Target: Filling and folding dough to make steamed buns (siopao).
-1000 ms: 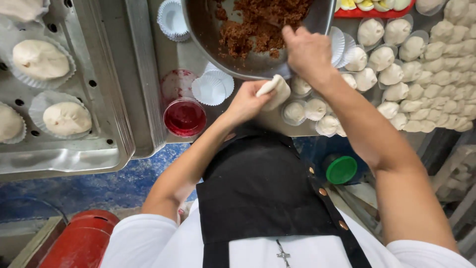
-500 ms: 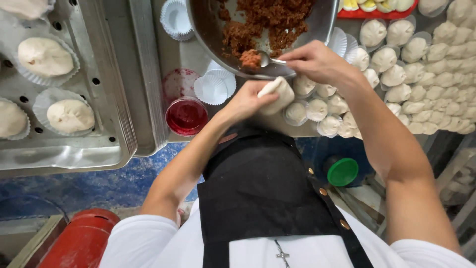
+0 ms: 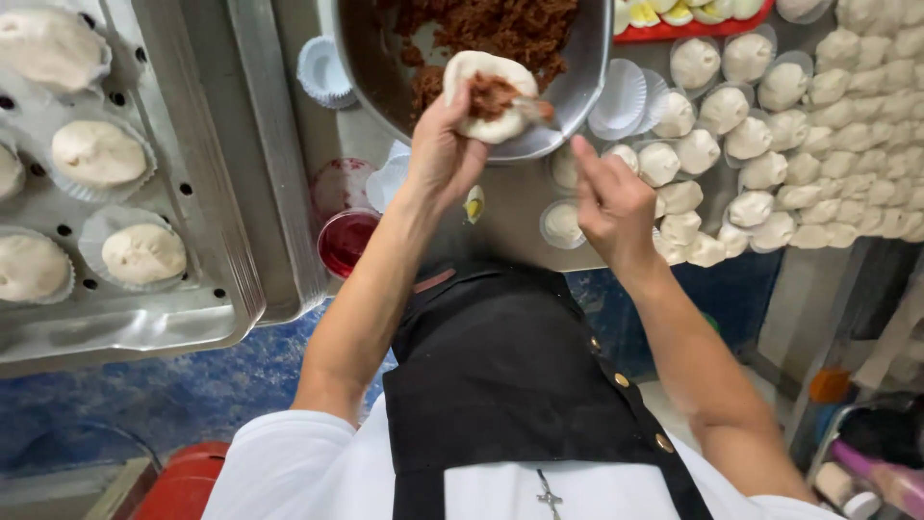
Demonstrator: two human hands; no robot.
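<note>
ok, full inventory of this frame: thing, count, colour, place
dough disc: one, white, brown filling on it, in left hand
metal bowl: one, steel, brown shredded filling inside, top centre
dough balls: many, white, right side of table
paper cups: several, white, beside bowl
perforated tray: one, steel, left, holding filled buns in paper cups
buns: at least five, white, on tray
red liquid cup: one, near table edge
red tray: one, top, yellow-and-white pieces in it
apron: black, over white shirt
left hand: holds dough disc
right hand: empty, above dough balls
</note>
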